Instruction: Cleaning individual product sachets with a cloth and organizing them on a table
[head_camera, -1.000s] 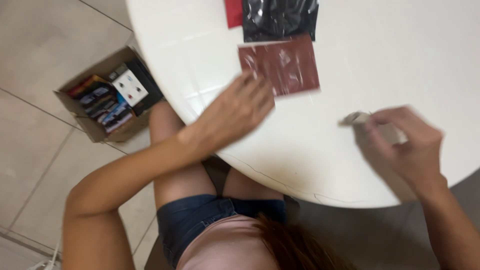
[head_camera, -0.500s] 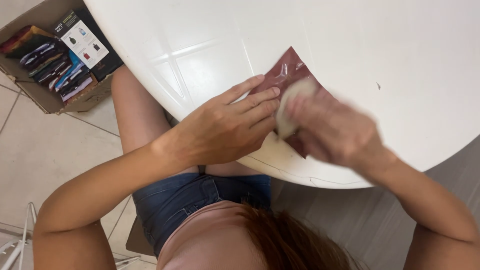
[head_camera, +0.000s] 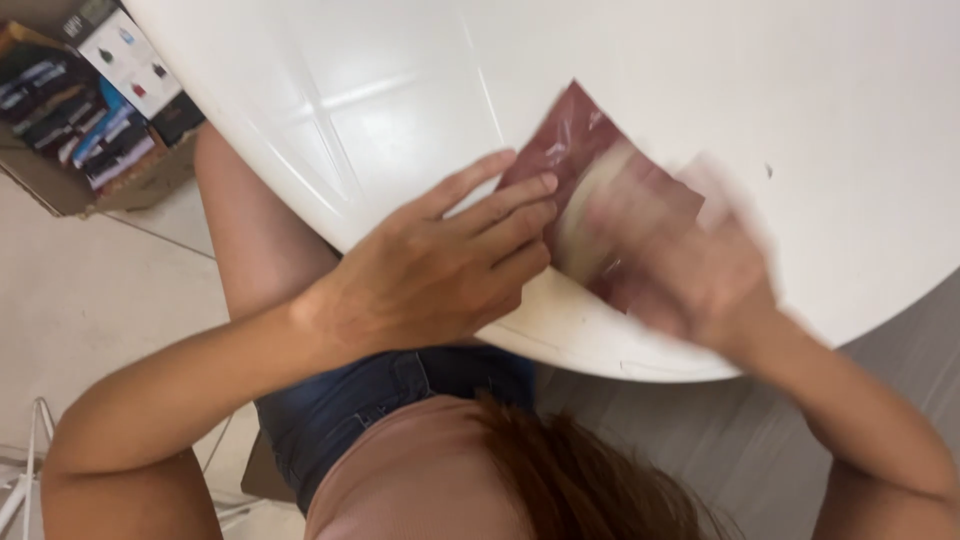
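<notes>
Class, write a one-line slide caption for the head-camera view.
Left hand pins a dark red pouch on the white round table; blurred right hand works over it.

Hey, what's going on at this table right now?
A seated person presses the left hand flat on a dark red pouch at the edge of a white round table. The right hand, motion-blurred, holds something pale against the pouch. A cardboard box of packets sits on the floor.

The round table (head_camera: 700, 80) was glossy white — smooth, with window glare across it. The dark red pouch (head_camera: 570, 140) looked like shiny, crinkled plastic film. The cardboard box (head_camera: 60, 185) was matt brown; the shorts (head_camera: 380, 400) — denim cloth.
</notes>
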